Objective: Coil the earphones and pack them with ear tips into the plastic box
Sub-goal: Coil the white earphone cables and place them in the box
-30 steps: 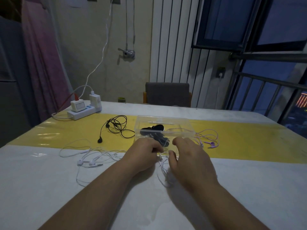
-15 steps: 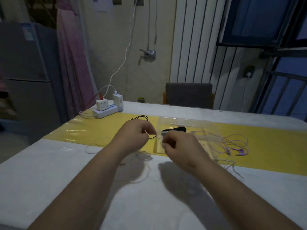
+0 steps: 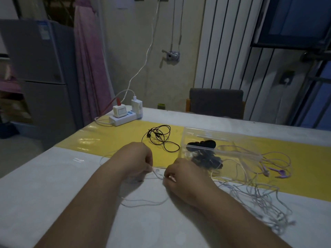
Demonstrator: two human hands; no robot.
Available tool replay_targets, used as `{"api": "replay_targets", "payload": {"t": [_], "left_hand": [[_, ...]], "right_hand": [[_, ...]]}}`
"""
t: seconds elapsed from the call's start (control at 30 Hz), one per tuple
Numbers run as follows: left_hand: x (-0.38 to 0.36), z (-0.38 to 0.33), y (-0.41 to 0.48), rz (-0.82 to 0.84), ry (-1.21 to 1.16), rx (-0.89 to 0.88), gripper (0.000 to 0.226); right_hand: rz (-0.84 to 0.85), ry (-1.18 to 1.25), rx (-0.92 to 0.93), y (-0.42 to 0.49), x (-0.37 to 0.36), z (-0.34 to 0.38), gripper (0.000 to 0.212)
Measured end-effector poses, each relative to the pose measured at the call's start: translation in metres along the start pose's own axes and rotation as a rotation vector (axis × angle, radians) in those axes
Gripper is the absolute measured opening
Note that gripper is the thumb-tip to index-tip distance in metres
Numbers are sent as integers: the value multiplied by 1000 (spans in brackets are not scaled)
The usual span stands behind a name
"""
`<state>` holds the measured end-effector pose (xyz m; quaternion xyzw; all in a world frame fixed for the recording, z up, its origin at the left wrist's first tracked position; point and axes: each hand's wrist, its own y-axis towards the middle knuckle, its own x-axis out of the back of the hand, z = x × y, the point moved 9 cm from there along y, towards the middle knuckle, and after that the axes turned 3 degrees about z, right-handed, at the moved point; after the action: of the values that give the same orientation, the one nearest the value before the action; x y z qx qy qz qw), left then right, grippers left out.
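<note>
A clear plastic box (image 3: 195, 130) is sitting on the yellow strip (image 3: 111, 140) of the table (image 3: 53, 185), just beyond the right hand (image 3: 184, 178). Inside it, a black oblong piece (image 3: 201, 144) is lying near the far wall. A heap of small dark pieces (image 3: 206, 160) is resting nearer the front; in this dim light they are possibly ear tips, though their shapes are blurring together. Pale cable is showing against the box's clear right side.

Both hands are hovering low over the white part of the table in front of the box, near each other but not touching. The left hand (image 3: 136, 158) is curling its fingers and pinching the white earphone cable (image 3: 158, 174) at its fingertips. The right hand is pinching the same cable between thumb and forefinger, with the other fingers folding under. The cable is stretching across the short gap between them, and a slack loop of it is trailing on the table under the wrists.

Black earphones (image 3: 161, 138) are lying in a loose tangle on the yellow strip, left of the box and apart from it. Purple earphones (image 3: 279, 171) are lying to the right of the box, and a tangle of white cables (image 3: 259, 199) is spreading over the table beside the right forearm. A power strip (image 3: 123, 119) with chargers plugged in is sitting at the far left corner
</note>
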<state>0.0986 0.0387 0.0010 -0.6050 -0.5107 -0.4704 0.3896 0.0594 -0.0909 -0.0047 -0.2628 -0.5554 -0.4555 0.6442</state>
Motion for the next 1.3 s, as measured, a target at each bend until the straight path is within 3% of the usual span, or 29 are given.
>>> {"api": "replay_targets", "payload": {"t": [0.3, 0.4, 0.53, 0.6, 0.73, 0.83, 1.03, 1.2, 1.3], "left_hand": [[15, -20, -6, -216, -159, -150, 4], [22, -16, -10, -295, -412, -155, 15], [31, -16, -17, -316, -781, -173, 25], [35, -19, -20, -284, -949, -201, 18], [34, -28, -24, -220, -1214, -300, 14], [32, -31, -25, -260, -1145, -299, 6], [43, -20, -30, -540, -836, -230, 7], [39, -24, -29, -470, -697, -256, 9], [32, -29, -26, -387, -455, -183, 9]], "right_hand": [[-147, 197, -76, -9, 25, -12, 11], [-297, 384, -130, -17, 53, -27, 12], [-486, 868, -169, -23, 66, -45, 13], [-500, 1018, -184, -22, 64, -49, 12], [-443, 1073, -167, -18, 60, -46, 17], [-449, 1044, -154, -20, 60, -44, 20], [-467, 1070, -188, -22, 60, -48, 16], [-534, 1158, -170, -27, 71, -51, 14], [-552, 1218, -161, -29, 73, -51, 15]]}}
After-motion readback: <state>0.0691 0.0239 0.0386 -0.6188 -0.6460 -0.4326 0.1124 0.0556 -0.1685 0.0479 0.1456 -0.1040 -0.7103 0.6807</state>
